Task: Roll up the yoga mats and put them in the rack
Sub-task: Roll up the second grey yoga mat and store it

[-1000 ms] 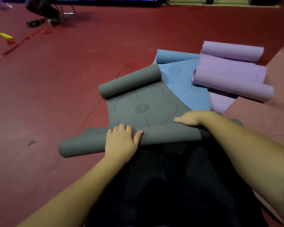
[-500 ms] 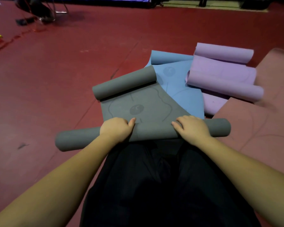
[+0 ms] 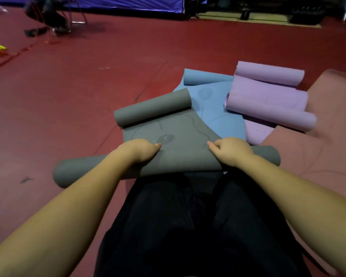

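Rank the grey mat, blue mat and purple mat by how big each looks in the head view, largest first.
1. grey mat: fills the most frame, though it lies nearest the camera, under both hands.
2. and 3. purple mat and blue mat: too close to rank; the blue is partly hidden under the grey.

1. Grey foam yoga mat (image 3: 180, 134) lies nearest on the red floor (image 3: 68, 96), rolled at both ends.
2. Left hand (image 3: 140, 150) and right hand (image 3: 232, 150) sit on its near roll.
3. Blue yoga mat (image 3: 222, 116) lies behind-right, partly under it.
4. Lilac yoga mat (image 3: 268, 100) lies further right, overlapping the blue one.
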`<state>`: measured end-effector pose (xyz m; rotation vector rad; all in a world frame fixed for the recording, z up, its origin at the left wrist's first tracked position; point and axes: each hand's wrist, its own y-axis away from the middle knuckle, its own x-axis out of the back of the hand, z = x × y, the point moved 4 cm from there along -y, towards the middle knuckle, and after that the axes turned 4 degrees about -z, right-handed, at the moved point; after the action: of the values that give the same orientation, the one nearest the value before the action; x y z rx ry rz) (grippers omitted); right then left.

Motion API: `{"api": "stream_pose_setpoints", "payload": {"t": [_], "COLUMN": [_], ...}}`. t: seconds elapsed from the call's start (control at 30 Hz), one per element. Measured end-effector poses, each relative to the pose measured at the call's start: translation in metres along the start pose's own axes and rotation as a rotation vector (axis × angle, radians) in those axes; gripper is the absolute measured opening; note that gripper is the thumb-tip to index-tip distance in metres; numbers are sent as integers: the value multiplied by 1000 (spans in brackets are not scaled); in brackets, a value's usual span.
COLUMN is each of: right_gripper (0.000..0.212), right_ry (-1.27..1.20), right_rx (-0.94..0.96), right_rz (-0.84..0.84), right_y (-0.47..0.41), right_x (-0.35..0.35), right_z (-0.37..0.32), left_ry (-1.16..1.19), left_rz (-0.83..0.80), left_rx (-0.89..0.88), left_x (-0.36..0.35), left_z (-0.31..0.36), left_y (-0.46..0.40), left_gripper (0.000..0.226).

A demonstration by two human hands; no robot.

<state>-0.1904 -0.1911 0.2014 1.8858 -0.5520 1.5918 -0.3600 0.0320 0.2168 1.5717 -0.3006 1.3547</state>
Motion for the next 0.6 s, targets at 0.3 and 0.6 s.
{"api": "stream_pose_setpoints", "payload": {"t": [0.3,0.6], "right_gripper": [67,64], "right_ry": [33,-160], "right_rx": [-39,-89], "right_rz": [-347,-600], "right_y": [-1,-29], "right_x": [-3,-9], "right_z": [-7,-11], "left_ry": [-41,-149], "left_rz": [103,431], "left_rx": [12,-6], "left_x": [-34,-53], "left_z": [-7,10], "left_y": [6,47], "left_gripper": [41,73]}}
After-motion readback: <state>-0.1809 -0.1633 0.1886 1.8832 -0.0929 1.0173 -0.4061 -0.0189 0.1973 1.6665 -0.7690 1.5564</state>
